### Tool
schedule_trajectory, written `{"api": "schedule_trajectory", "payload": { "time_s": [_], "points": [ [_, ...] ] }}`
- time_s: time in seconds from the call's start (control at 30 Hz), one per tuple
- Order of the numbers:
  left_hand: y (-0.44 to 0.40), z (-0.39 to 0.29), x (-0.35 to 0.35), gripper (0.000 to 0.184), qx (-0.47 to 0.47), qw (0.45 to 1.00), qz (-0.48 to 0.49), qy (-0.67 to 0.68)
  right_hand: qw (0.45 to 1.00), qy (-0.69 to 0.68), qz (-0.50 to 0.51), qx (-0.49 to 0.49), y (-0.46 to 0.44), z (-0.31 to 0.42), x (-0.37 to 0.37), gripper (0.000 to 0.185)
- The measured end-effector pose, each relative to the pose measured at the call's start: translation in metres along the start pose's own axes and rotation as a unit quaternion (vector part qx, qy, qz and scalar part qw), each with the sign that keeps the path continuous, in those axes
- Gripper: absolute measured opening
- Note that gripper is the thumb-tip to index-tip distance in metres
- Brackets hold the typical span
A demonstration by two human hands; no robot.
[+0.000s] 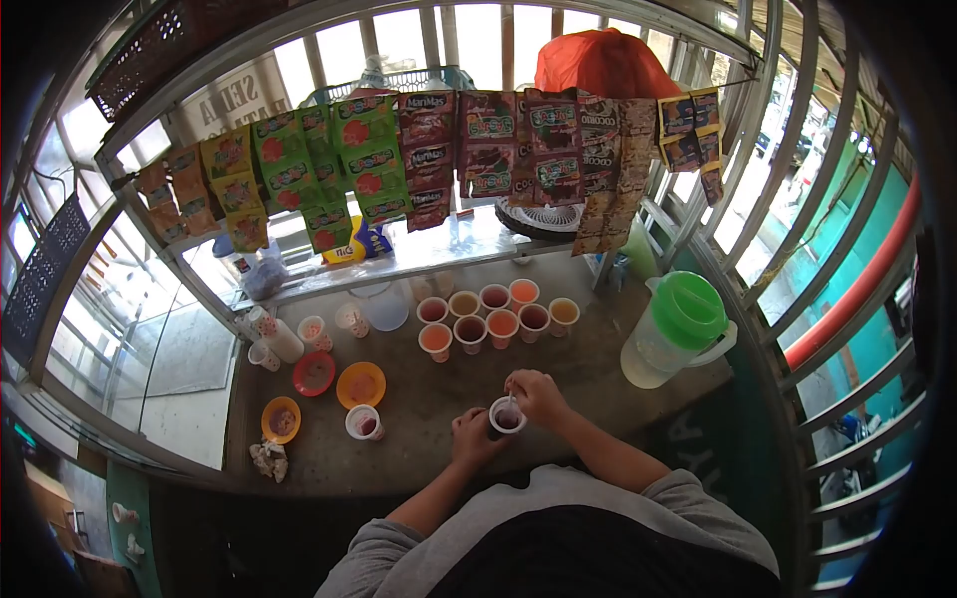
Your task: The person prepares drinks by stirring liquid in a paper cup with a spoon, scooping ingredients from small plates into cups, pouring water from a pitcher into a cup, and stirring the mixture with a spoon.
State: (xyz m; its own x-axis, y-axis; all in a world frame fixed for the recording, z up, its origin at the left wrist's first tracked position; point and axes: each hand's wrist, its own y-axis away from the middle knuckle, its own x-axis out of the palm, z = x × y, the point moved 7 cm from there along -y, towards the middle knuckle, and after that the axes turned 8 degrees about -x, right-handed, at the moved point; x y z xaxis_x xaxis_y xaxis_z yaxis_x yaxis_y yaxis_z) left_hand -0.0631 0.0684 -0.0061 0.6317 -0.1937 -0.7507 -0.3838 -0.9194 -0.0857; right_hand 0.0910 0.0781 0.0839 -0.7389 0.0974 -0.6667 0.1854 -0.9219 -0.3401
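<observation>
Nine cups (470,333) of red, orange and yellowish drinks crowd the far middle of the tabletop (319,448). Near centre, a white, round-rimmed cup (507,416) contains dark purple; the left hand's (477,437) grip curls against it, the right hand's (539,399) pinches a thin utensil (511,393) inside.

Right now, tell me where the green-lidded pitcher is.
In the head view, the green-lidded pitcher stands on the right end of the table, to the right of the filled cups and farther forward than the right hand.
</observation>
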Motion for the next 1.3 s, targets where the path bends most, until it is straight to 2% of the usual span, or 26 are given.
{"api": "schedule_trajectory", "payload": {
  "time_s": [0.37, 0.43, 0.57, 0.67, 0.77, 0.83, 0.93, 1.0, 1.03, 1.13, 1.3],
  "points": [
    [0.001, -0.007, -0.006, 0.067, -0.006, 1.0, -0.006, -0.011, 0.999, 0.005, -0.02, 0.039, 0.012, -0.003, -0.01, 0.014],
    [0.002, -0.009, -0.008, 0.068, 0.006, 1.0, -0.026, -0.005, 0.996, -0.002, -0.082, 0.032, 0.015, 0.0, -0.019, 0.014],
    [0.003, -0.004, -0.004, 0.069, 0.022, 1.0, 0.002, -0.003, 0.998, -0.017, -0.049, 0.041, 0.021, -0.006, -0.008, 0.013],
    [0.002, 0.004, 0.001, 0.069, 0.018, 1.0, 0.002, 0.008, 0.995, -0.017, -0.09, 0.044, 0.023, -0.001, -0.016, 0.014],
    [0.002, 0.003, 0.0, 0.07, -0.002, 1.0, 0.014, 0.012, 0.998, -0.007, -0.045, 0.037, 0.022, -0.001, -0.01, 0.013],
    [0.002, 0.002, 0.0, 0.071, -0.013, 1.0, 0.021, 0.01, 0.994, 0.019, -0.102, 0.038, 0.02, 0.003, -0.022, 0.014],
    [0.005, 0.007, 0.002, 0.07, 0.016, 1.0, 0.013, -0.005, 0.998, 0.024, -0.051, 0.019, 0.022, 0.001, -0.01, 0.015],
    [0.004, 0.011, 0.006, 0.068, 0.063, 0.998, 0.014, 0.009, 0.997, 0.022, -0.071, 0.025, 0.018, 0.002, -0.016, 0.016],
    [0.004, 0.013, 0.007, 0.068, 0.061, 0.998, 0.015, 0.008, 0.995, 0.02, -0.092, 0.032, 0.018, 0.004, -0.02, 0.016],
    [0.004, 0.014, 0.01, 0.065, 0.051, 0.998, 0.024, 0.001, 0.998, 0.034, -0.058, 0.006, 0.022, 0.005, -0.008, 0.016],
    [0.002, 0.011, 0.007, 0.062, 0.024, 1.0, 0.018, 0.009, 0.997, 0.032, -0.067, 0.019, 0.022, 0.005, -0.012, 0.015]
  ]
}}
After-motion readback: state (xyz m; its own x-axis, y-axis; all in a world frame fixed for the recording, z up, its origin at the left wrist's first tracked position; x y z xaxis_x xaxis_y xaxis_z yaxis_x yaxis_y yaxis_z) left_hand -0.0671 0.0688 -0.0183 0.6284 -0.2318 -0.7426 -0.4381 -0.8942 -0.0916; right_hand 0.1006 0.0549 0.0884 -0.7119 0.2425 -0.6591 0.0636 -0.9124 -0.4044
